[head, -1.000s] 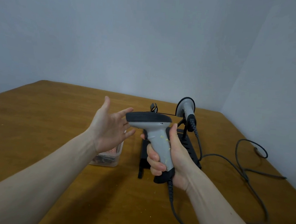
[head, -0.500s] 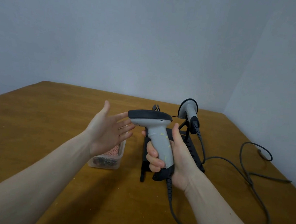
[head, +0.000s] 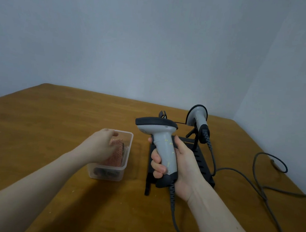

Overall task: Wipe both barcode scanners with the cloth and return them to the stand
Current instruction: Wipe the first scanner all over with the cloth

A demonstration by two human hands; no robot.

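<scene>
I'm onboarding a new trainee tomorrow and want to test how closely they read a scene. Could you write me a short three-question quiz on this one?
1. True or false: the right hand grips a scanner by its handle.
2. Where is the left hand? A) on the stand B) at the pink cloth in the clear tub C) flat on the table
3. Fill in: the second scanner sits on the ____.

Key: 1 true; 2 B; 3 stand.

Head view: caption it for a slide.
Right hand holds a scanner; left hand reaches the cloth in its tub.
</scene>
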